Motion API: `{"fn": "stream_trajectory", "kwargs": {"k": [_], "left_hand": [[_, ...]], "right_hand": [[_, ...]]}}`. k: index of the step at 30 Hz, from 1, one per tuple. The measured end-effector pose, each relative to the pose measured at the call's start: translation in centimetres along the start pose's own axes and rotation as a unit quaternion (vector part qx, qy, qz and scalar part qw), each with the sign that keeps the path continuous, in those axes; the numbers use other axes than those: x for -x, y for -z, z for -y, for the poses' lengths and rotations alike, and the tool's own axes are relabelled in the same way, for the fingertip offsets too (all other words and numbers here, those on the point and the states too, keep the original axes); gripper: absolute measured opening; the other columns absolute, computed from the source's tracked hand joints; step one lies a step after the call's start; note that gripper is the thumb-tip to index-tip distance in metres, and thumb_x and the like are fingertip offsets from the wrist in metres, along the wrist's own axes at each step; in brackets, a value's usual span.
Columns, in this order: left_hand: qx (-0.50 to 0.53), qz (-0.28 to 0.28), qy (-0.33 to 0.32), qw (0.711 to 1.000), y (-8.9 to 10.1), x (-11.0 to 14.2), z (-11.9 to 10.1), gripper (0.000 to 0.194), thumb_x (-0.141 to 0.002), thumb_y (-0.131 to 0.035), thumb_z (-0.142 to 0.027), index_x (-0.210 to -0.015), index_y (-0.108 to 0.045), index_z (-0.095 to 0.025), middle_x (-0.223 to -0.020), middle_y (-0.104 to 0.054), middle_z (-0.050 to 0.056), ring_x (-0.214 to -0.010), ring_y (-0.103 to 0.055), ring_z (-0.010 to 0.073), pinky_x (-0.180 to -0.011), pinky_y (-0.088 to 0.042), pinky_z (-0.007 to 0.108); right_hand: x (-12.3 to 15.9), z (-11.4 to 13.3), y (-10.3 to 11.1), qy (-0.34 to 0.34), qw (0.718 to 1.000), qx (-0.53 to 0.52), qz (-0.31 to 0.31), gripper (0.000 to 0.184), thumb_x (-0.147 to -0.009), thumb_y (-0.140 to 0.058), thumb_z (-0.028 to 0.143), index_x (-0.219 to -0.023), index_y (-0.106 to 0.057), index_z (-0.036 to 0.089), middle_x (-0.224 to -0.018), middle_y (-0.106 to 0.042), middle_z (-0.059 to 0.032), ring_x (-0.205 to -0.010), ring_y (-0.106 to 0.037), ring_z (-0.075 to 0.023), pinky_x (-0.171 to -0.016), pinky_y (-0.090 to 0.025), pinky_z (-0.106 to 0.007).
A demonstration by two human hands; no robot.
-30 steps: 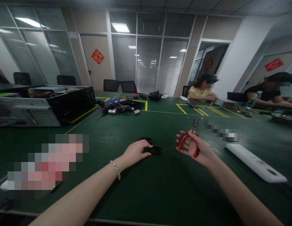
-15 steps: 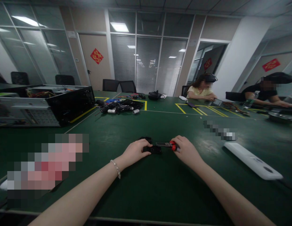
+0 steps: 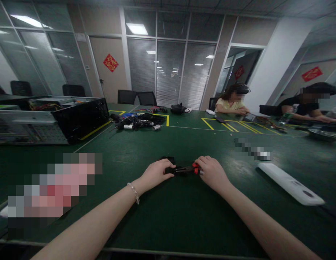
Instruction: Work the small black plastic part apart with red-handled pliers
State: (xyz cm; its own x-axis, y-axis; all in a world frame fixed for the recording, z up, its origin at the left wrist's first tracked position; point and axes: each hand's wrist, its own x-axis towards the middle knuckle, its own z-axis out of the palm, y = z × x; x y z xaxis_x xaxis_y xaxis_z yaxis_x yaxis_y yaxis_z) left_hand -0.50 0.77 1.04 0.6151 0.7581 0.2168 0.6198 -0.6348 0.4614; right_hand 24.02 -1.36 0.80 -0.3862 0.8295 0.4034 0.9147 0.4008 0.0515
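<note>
My right hand (image 3: 212, 171) is closed around the red handles of a pair of pliers (image 3: 188, 169). The jaws of the pliers point left and lie over a small black part (image 3: 181, 174); I cannot tell whether they grip it. That part is pinched at its left side between the thumb and fingers of my left hand (image 3: 158, 171), low over the green table. Another black piece (image 3: 168, 159) shows just behind my left fingers, partly hidden. A beaded bracelet (image 3: 133, 193) is on my left wrist.
An opened computer case (image 3: 81, 119) stands at the left. A heap of black tools and parts (image 3: 141, 121) lies at the back of the green table (image 3: 168, 224). A white power strip (image 3: 291, 184) is at the right. Two people sit beyond, one in a yellow top (image 3: 230, 104).
The pliers have moved left, and their jaws now reach over the black part near my left fingertips. My left hand stays in about the same place.
</note>
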Motion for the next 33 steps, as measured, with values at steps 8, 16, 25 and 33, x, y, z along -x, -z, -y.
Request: {"fn": "stream_trajectory", "kwargs": {"k": [8,16,25,33], "left_hand": [[0.004,-0.008,-0.016,1.0,-0.1,0.0,0.3,0.029,-0.074,-0.057,-0.03,-0.103,-0.054,-0.026,-0.104,-0.053,-0.001,-0.081,-0.054,0.0142,-0.069,-0.042,0.026],[0.005,-0.002,-0.007,1.0,0.0,0.0,0.0,0.03,-0.074,-0.058,-0.029,-0.103,-0.054,-0.025,-0.104,-0.053,0.0,-0.08,-0.054,0.0142,-0.067,-0.043,0.025],[0.007,-0.001,-0.014,1.0,0.0,0.0,0.2,0.03,-0.075,-0.057,-0.03,-0.104,-0.054,-0.025,-0.104,-0.054,-0.001,-0.081,-0.053,0.0145,-0.067,-0.043,0.025],[-0.005,-0.01,-0.012,1.0,-0.1,0.0,0.3,0.03,-0.073,-0.059,-0.028,-0.103,-0.055,-0.024,-0.105,-0.053,0.001,-0.085,-0.054,0.016,-0.069,-0.042,0.026]], "right_hand": [[0.1,0.4,0.1,0.01,0.999,0.043,-0.014,0.026,-0.066,-0.05,0.01,-0.091,-0.055,0.018,-0.091,-0.058,-0.0057,-0.084,-0.049,-0.0188,-0.074,-0.037,-0.032],[0.0,0.7,0.0,0.006,0.998,0.059,-0.011,0.025,-0.068,-0.049,0.011,-0.09,-0.056,0.018,-0.09,-0.059,-0.0059,-0.082,-0.05,-0.0185,-0.071,-0.036,-0.03],[-0.2,1.0,0.2,0.004,0.998,0.06,-0.004,0.024,-0.067,-0.05,0.01,-0.089,-0.056,0.019,-0.089,-0.059,-0.0051,-0.081,-0.049,-0.0185,-0.07,-0.036,-0.03],[-0.2,1.1,0.3,0.0,0.997,0.077,0.005,0.025,-0.066,-0.05,0.01,-0.088,-0.056,0.02,-0.088,-0.059,-0.0042,-0.08,-0.048,-0.0187,-0.069,-0.035,-0.03]]}}
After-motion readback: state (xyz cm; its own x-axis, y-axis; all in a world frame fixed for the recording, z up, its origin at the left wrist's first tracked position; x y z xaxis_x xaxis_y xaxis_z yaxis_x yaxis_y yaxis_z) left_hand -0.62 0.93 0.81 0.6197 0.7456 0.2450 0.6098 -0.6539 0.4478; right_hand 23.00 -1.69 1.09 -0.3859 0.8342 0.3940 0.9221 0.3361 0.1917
